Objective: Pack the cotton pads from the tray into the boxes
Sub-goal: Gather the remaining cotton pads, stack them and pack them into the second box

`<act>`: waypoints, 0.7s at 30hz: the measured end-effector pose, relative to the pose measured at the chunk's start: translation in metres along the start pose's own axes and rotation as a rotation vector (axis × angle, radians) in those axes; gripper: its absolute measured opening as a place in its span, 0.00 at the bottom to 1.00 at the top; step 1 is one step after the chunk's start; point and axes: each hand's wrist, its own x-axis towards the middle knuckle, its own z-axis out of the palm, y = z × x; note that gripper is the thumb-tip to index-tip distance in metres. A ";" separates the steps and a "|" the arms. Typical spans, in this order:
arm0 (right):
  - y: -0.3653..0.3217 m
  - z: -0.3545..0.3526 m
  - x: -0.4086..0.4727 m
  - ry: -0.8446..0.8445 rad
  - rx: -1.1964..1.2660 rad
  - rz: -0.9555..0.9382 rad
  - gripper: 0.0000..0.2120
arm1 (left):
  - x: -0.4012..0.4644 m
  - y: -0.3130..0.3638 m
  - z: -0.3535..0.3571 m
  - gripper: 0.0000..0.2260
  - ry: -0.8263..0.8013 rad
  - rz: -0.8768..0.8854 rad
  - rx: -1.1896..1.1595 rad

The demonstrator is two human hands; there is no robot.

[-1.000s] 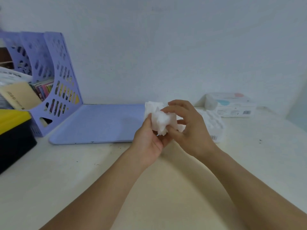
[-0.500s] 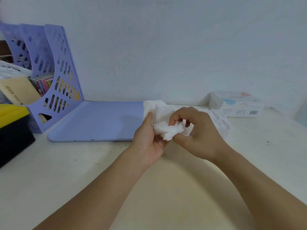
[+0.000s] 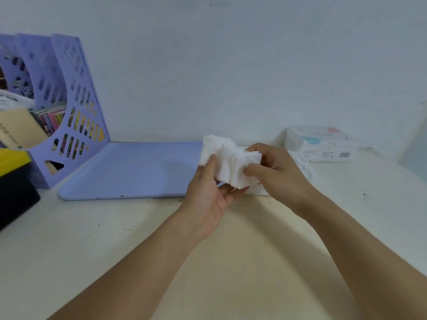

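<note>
Both hands hold a thick white stack of cotton pads above the right end of the flat lilac tray. My left hand cups the stack from below with the thumb on its left side. My right hand pinches its right side, thumb in front. Behind my right hand lies a white box, mostly hidden, its label edge showing below my wrist. A second box, white with pink and blue marks, lies by the wall at the right.
A lilac perforated file holder with books and papers stands at the left, touching the tray. A yellow and black case sits at the far left edge. The cream table runs up to a pale wall.
The bunched pads have been straightened into a wider, flatter stack. My right hand has shifted from the top of the pads to their right side. The view has tilted slightly.
</note>
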 end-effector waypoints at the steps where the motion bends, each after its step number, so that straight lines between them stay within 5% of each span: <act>1: -0.001 -0.001 0.000 -0.013 0.004 -0.008 0.04 | 0.000 0.000 0.000 0.18 -0.006 0.004 0.007; 6: -0.005 -0.005 -0.002 -0.103 0.064 -0.039 0.07 | -0.001 0.002 -0.001 0.17 -0.019 0.010 0.044; 21: 0.002 -0.012 0.002 -0.031 0.095 0.082 0.10 | -0.002 0.000 0.002 0.18 -0.137 0.086 0.065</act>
